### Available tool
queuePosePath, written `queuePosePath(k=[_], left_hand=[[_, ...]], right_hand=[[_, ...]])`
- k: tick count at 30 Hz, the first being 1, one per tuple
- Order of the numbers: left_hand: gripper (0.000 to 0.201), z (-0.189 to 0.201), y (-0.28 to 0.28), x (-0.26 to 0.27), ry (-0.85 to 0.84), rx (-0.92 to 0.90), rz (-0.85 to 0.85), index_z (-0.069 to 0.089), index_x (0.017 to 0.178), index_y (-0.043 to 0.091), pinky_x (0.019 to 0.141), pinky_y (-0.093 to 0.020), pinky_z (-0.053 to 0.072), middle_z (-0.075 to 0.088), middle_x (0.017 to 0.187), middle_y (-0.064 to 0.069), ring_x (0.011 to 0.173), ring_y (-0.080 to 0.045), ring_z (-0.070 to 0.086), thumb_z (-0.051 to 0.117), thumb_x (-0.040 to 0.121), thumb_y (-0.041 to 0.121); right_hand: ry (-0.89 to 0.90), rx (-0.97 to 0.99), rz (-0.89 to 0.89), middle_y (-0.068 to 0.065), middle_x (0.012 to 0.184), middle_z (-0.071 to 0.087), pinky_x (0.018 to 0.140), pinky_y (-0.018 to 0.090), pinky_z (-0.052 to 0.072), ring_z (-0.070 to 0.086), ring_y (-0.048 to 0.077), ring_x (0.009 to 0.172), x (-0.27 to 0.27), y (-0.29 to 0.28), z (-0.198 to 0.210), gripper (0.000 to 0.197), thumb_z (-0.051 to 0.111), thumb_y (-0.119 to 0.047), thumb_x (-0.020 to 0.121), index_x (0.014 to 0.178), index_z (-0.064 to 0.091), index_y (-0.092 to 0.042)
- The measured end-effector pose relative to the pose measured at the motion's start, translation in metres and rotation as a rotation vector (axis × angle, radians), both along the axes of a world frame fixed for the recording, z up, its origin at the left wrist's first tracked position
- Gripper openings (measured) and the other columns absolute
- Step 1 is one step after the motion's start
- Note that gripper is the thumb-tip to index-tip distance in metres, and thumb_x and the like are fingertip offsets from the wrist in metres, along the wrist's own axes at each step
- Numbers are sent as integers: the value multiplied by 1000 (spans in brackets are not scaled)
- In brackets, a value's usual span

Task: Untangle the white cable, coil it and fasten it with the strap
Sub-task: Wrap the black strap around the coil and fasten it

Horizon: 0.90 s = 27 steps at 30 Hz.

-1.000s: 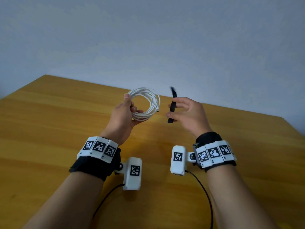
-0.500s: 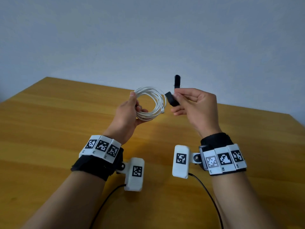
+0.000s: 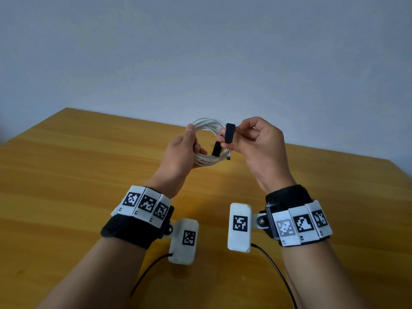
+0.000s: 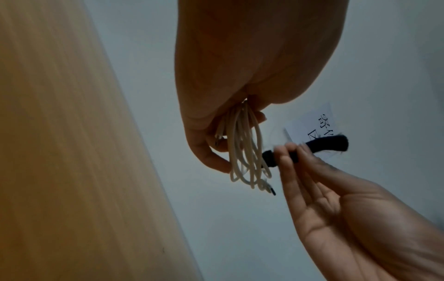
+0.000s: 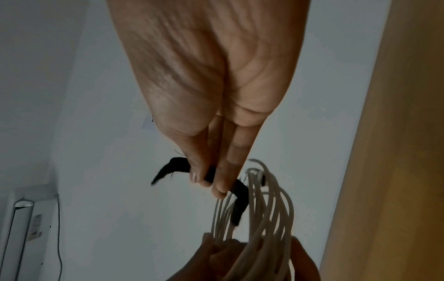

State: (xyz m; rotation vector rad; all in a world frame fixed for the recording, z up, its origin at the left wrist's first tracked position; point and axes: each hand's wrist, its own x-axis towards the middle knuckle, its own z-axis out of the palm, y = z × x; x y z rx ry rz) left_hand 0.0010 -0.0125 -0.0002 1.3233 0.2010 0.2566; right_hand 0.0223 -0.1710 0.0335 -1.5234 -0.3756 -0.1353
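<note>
The white cable (image 3: 206,127) is wound into a round coil, and my left hand (image 3: 186,150) grips its left side above the table. My right hand (image 3: 249,139) pinches the black strap (image 3: 229,133) between thumb and fingers at the coil's right side. One strap end hangs down inside the loop. In the left wrist view the strap (image 4: 319,145) lies across the cable (image 4: 242,150) strands. In the right wrist view the strap (image 5: 238,199) bends down among the cable (image 5: 271,209) loops. A cable plug (image 3: 228,156) dangles below the coil.
The wooden table (image 3: 66,175) stretches under both hands, its far edge close to a pale wall (image 3: 200,52). Black leads (image 3: 274,266) run from the wrist cameras toward me. A paper sign (image 4: 314,121) hangs on the wall.
Both hands rose and came together. The right hand carried the strap from beside the coil up to its right rim, and one strap end now hangs inside the loop.
</note>
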Motion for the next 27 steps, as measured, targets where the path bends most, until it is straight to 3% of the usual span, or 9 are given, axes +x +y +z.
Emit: queuePosePath(k=[3, 7, 11, 15, 17, 19, 21, 24, 27], left_hand=[[50, 1, -3, 0, -33, 115, 22, 49, 71, 16, 82, -47, 50, 57, 56, 10, 76, -23, 54, 38, 105, 51], [51, 4, -7, -1, -75, 244, 52, 52, 71, 17, 83, -54, 52, 62, 74, -4, 74, -22, 56, 38, 104, 54], [49, 9, -11, -2, -150, 366, 21, 56, 77, 16, 67, -30, 44, 64, 74, 0, 65, -9, 56, 34, 107, 49], [44, 7, -12, -1, -167, 347, -47, 55, 78, 19, 73, -38, 46, 58, 62, 13, 76, -19, 59, 35, 108, 45], [43, 7, -12, -1, -164, 314, -77, 53, 78, 19, 76, -43, 45, 54, 56, 17, 79, -24, 58, 35, 107, 44], [41, 10, -11, -3, -169, 300, -83, 53, 80, 18, 75, -42, 43, 53, 54, 17, 78, -24, 56, 35, 107, 43], [41, 12, -11, -4, -189, 291, -77, 54, 82, 16, 74, -40, 40, 52, 54, 17, 77, -23, 54, 35, 108, 41], [44, 12, -12, -4, -198, 334, -40, 57, 86, 13, 70, -31, 40, 54, 59, 15, 74, -18, 55, 33, 109, 41], [44, 12, -12, -4, -173, 369, -8, 55, 85, 14, 65, -27, 38, 54, 67, 7, 66, -12, 50, 33, 109, 43]], right_hand=[[13, -65, -11, 13, 92, 80, 87, 45, 63, 79, 31, 89, 1, 3, -3, 26, 85, -4, 83, 89, 62, -13], [-10, -159, -38, 10, 91, 80, 74, 35, 60, 79, 25, 89, 2, 5, -5, 24, 85, -11, 85, 84, 62, -20], [-30, -172, -34, 13, 92, 77, 72, 26, 55, 73, 17, 82, 0, 9, -5, 22, 80, -9, 89, 82, 63, -19], [-35, -80, -52, 9, 87, 76, 83, 29, 60, 76, 18, 90, -4, 10, -1, 22, 78, -3, 89, 81, 60, -13], [-35, -36, -47, 18, 91, 76, 89, 37, 62, 77, 29, 95, -6, 11, -1, 21, 77, 1, 88, 82, 60, -10], [-56, -49, -62, 27, 95, 73, 93, 48, 61, 73, 39, 98, -6, 14, -2, 23, 74, 4, 88, 79, 59, -12], [-78, -80, -71, 22, 92, 74, 93, 49, 61, 74, 36, 95, -6, 15, -2, 24, 73, 4, 89, 78, 60, -13], [-137, -144, -87, 8, 87, 77, 80, 39, 65, 78, 21, 86, -7, 13, 1, 23, 75, -1, 90, 79, 62, -16], [-188, -152, -153, 5, 79, 77, 55, 30, 59, 78, 16, 70, -9, 7, 7, 24, 74, -1, 92, 80, 60, -16]])
